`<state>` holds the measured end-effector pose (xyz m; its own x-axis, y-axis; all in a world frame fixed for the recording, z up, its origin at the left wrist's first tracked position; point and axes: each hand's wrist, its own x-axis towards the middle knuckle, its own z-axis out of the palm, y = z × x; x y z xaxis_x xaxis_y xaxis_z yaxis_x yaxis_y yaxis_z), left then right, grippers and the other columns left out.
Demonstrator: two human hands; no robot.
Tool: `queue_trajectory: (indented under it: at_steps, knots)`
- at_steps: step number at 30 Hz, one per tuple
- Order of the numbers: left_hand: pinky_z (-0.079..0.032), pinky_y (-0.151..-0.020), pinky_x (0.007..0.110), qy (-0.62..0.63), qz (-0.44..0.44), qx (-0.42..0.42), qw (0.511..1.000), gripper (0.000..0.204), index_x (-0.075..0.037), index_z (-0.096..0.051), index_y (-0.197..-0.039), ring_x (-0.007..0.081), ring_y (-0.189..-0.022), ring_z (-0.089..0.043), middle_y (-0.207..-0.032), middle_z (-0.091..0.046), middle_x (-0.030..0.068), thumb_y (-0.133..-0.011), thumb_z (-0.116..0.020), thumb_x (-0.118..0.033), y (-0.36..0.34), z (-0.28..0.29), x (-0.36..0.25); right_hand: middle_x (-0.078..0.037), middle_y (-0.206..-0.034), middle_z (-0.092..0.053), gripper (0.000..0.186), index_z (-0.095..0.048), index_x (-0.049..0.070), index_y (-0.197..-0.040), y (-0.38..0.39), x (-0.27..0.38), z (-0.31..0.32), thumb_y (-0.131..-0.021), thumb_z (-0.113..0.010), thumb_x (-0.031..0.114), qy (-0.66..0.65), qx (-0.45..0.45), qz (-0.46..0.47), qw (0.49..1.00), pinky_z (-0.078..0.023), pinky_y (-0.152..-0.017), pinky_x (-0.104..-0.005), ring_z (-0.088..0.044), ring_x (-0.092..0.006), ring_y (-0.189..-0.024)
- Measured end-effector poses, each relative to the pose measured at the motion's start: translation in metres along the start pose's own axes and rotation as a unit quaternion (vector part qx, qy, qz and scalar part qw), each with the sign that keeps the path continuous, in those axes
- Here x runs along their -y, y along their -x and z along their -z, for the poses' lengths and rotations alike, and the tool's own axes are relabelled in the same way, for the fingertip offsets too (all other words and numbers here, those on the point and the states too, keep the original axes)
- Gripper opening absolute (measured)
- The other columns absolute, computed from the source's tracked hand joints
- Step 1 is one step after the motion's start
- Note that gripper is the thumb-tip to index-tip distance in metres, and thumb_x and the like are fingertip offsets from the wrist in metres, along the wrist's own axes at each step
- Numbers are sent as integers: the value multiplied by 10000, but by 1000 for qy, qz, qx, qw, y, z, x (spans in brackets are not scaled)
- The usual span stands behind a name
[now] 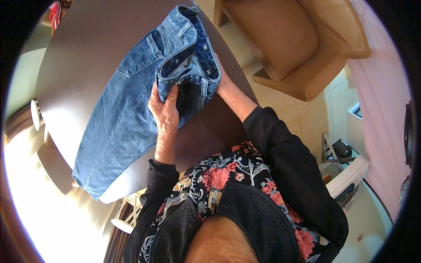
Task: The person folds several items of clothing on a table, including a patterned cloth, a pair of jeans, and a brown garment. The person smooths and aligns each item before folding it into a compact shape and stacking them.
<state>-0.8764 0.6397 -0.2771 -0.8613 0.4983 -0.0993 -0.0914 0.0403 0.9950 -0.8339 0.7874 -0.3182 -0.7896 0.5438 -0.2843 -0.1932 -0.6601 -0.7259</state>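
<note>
A pair of blue jeans (127,101) lies slantwise over the dark brown table (87,39), its waistband towards the far right and its legs towards the near left. The waist gapes, showing the inner side of the band. My left hand (164,107) pinches the near edge of the waistband, thumb on the outside. On the right edge of the waistband is my right hand (222,76); its fingers are mostly hidden behind the denim, and it appears to grip the cloth there.
A tan padded chair (280,39) stands beyond the table's right edge on a tiled floor (285,114). A pink curtain-like cloth (386,101) hangs at the far right. Bright light falls at the left, near another chair (55,164). Something red and white (55,15) shows at the upper left.
</note>
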Motion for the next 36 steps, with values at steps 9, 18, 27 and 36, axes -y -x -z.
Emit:
queue_trajectory:
  at_steps: [9,18,27,36]
  knots:
    - [-394,-898,253,138,92,0,986,339,-24,-595,-1144,105,-939,-541,-1022,-630,16,-832,-679,-126,-9,5,8,-20,-925,-603,178,-582,14,-1015,-7,-9,10,-856,-572,94,123,28,56,990,-452,-760,-260,-510,-96,-829]
    - [-410,-887,258,134,104,8,985,317,-23,-607,-1116,116,-933,-563,-1029,-640,31,-833,-674,-150,-10,7,1,-59,-1031,-620,240,-575,4,-1072,-3,-1,9,-847,-579,89,155,47,52,985,-445,-836,-279,-526,-123,-911]
    - [-441,-828,263,150,115,-11,982,247,-24,-617,-1053,136,-863,-597,-965,-656,35,-851,-641,-166,-11,5,0,-64,-1055,-618,226,-574,-6,-1068,-4,2,6,-860,-568,83,244,55,93,964,-444,-842,-276,-526,-124,-922]
    - [-369,-975,357,-161,-74,234,956,640,14,-522,-1200,283,-1151,-513,-1159,-579,183,-753,-702,-408,-6,6,-42,-44,-1154,-567,343,-491,24,-1240,-17,-23,26,-930,-501,170,-4,53,6,999,-434,-917,-281,-527,-130,-1018]
